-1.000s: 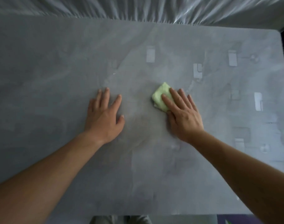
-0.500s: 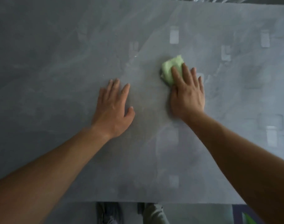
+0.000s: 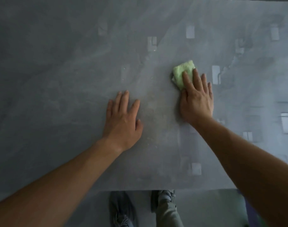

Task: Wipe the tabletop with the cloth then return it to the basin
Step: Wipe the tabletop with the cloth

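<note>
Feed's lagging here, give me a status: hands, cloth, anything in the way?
Right hand flat, pressing green cloth onto the tabletop. Left hand open, palm down, bracing beside it. Basin not in view. Nothing in the way.

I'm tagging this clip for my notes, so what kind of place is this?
Hard to pin down; probably an indoor room at a table. A wide grey marbled tabletop mirrors what look like ceiling lights, the right hand presses a green cloth on it, and the left hand lies flat.
</note>
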Motion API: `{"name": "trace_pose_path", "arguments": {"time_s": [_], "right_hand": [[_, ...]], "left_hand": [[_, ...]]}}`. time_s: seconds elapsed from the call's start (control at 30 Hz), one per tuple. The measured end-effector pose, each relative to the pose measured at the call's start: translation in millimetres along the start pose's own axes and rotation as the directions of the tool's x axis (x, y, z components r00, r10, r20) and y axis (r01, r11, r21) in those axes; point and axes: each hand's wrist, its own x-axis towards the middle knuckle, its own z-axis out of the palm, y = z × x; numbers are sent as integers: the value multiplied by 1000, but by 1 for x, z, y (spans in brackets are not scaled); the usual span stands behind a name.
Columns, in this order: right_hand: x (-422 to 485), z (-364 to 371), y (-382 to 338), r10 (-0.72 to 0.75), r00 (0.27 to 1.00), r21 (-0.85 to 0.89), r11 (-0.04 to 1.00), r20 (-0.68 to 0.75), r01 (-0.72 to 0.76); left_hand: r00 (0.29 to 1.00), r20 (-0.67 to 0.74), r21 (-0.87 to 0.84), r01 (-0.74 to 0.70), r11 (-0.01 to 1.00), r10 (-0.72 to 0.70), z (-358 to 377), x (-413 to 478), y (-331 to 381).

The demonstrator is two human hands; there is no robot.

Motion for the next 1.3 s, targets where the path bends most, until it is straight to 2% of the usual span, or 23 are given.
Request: {"name": "trace_pose_path", "arguments": {"time_s": [0.07,0.17,0.23,0.27,0.33,0.4,0.43,0.47,0.53,0.6,0.67,0.73,0.8,0.87,0.9,0.97,1.03,1.1,1.13,1.17,1.23,1.3], "right_hand": [[-42,8,-9,-37,999,-2,999,-9,37],[-117,12,-2,-264,961,-42,962,84,268],[-123,6,13,-344,929,-59,933,137,355],[-113,3,17,-318,939,-64,942,128,328],[-88,2,15,-138,989,-53,989,58,141],[-74,9,0,59,998,-23,998,-12,-59],[-77,14,-10,104,994,-20,994,-35,-104],[-87,20,-19,100,994,-22,995,-53,-102],[-126,30,-31,-25,999,-31,999,-42,24],[-168,34,-27,-183,983,-57,981,26,184],[-175,27,-9,-265,958,-79,958,109,274],[-151,18,4,-197,976,-93,974,90,205],[-122,14,2,-8,1000,-30,1000,-6,8],[-123,23,-13,93,995,-1,996,-48,-93],[-137,29,-21,54,997,-9,998,-48,-55],[-182,40,-29,-167,986,-39,985,8,167],[-214,43,-20,-399,911,-62,912,99,406],[-211,37,-1,-524,841,-81,840,136,537],[-204,35,6,-513,850,-93,846,119,524],[-197,31,13,-434,898,-96,893,79,440],[-186,26,18,-111,993,-55,992,-27,109],[-187,32,5,153,985,-29,987,-81,-156]], "left_hand": [[1000,-4,-1,-12,1000,12,0,-3,0],[999,-28,-8,-38,999,38,1,-10,-1],[998,-22,6,-50,999,51,2,-16,-5],[998,-11,24,-55,998,55,4,-18,-8],[997,11,53,-73,996,72,9,-21,-13],[996,13,55,-85,995,84,13,-22,-18],[996,13,58,-93,994,93,14,-22,-19],[995,16,65,-104,992,103,15,-23,-21],[993,22,74,-117,990,115,16,-24,-22],[993,26,64,-120,991,119,15,-25,-22],[993,27,47,-118,992,117,15,-24,-22],[993,35,38,-113,993,112,14,-22,-21],[992,42,38,-120,992,119,16,-21,-22],[991,38,26,-129,991,128,15,-22,-24],[991,27,13,-135,991,135,14,-23,-25],[989,-30,-4,-142,990,142,11,-30,-25],[985,-108,-13,-134,991,131,9,-42,-25],[981,-149,-14,-125,992,122,11,-55,-24],[982,-144,-8,-121,993,119,13,-61,-23],[985,-131,-1,-115,993,114,16,-66,-23],[989,-116,10,-95,995,96,22,-73,-25],[989,-117,20,-93,995,94,26,-77,-27]]}}
